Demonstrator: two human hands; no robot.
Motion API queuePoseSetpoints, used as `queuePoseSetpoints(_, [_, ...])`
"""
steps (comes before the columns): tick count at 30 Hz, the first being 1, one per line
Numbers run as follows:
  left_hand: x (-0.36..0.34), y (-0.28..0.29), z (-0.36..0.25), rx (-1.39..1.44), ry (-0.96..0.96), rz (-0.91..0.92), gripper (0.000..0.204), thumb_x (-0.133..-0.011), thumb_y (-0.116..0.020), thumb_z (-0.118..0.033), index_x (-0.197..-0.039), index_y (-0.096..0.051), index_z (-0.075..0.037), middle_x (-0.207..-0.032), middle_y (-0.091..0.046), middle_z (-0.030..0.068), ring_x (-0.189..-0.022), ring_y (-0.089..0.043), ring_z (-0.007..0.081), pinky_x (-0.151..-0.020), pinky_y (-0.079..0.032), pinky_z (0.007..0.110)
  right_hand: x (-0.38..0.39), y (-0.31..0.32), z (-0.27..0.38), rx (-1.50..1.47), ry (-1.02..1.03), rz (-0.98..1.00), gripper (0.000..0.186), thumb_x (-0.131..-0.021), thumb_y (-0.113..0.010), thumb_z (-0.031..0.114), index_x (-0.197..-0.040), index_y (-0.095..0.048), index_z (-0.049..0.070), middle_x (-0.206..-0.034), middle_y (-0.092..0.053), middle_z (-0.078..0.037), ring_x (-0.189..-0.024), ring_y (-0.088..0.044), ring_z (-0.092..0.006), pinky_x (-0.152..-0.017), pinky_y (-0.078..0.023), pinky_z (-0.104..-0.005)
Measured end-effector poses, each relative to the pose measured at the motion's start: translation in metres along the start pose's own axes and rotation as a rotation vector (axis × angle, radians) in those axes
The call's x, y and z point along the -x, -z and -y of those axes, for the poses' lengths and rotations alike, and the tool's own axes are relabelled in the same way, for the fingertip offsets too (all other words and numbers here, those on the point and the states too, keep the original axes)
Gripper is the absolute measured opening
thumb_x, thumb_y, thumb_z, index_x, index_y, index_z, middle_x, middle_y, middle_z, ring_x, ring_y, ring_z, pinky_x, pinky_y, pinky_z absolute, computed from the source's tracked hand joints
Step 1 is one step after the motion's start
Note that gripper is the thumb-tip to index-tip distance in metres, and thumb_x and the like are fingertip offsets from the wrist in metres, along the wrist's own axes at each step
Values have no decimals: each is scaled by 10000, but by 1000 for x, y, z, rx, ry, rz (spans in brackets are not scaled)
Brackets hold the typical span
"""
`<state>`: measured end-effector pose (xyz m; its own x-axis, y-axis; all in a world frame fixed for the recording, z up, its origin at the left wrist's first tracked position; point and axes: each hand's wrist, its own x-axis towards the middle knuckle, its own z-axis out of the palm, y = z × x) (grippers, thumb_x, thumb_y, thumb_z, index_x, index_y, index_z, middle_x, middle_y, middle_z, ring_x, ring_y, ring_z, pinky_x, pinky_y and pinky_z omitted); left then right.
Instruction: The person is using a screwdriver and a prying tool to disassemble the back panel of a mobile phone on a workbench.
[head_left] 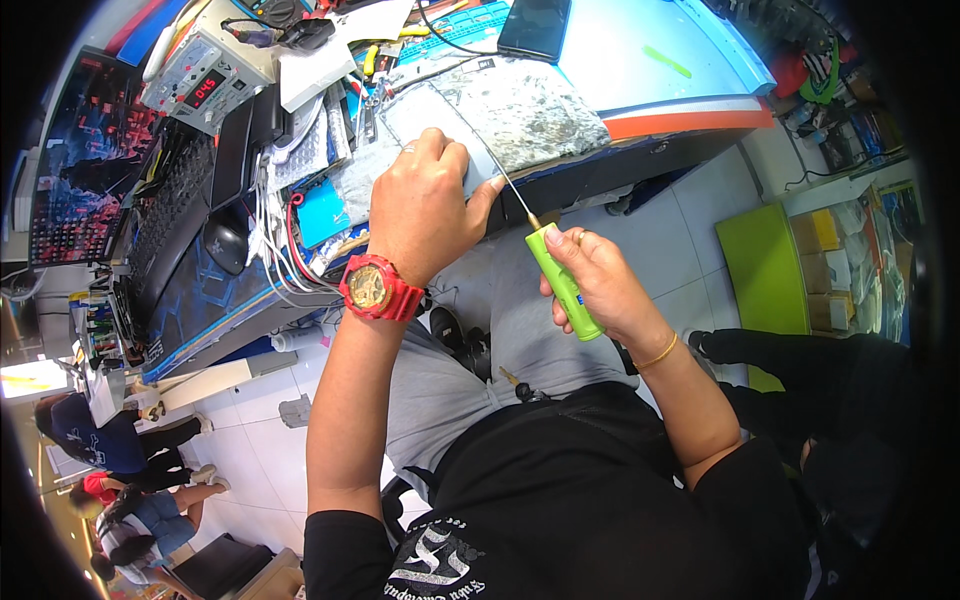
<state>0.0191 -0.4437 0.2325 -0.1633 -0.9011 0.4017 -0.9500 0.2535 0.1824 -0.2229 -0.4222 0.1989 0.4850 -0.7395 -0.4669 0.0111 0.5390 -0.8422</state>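
Observation:
My right hand (603, 282) is closed round a green-handled tool (572, 302). From its brass-coloured collar a long thin metal rod points up and left, passing close by my left thumb. My left hand (425, 200), wearing a red watch (380, 287), has its fingers curled over a thin flat pale panel (422, 108) at the bench's near edge. Much of that panel is hidden under the hand. Whether the rod touches the panel I cannot tell. Behind it lies a stained, speckled work pad (540, 115).
A dark phone (535, 28) lies at the back of the bench. Left are a power supply (205, 88), keyboard (180, 190), black mouse (226, 243) and loose cables (275, 235). A lime-green panel (765, 270) stands at right. Other people are at lower left; someone's dark-clothed leg (780, 350) is at right.

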Motion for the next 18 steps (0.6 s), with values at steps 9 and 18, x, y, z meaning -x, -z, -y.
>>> queuePoseSetpoints(9, [0,-1,0,6,-1,-2,404,-931,-883,-370,-970,-726,1,-1005,-678,148,-918,-728,361,-782,-598,466,-1,0,-1,2,8,8,541,-1143,-629,567,-1089,-561,33,-837,-693,-81,-525,-675,-122,-439,-552,-286])
queuePoseSetpoints(18, [1,-1,1,11,-6,-5,397,-930,-882,-368,-972,-733,-3,-1001,-680,145,-914,-727,357,-780,-600,459,-3,-2,-3,-17,20,5,550,-1137,-635,576,-1080,-552,35,-837,-692,-84,-519,-674,-125,-437,-554,-286])
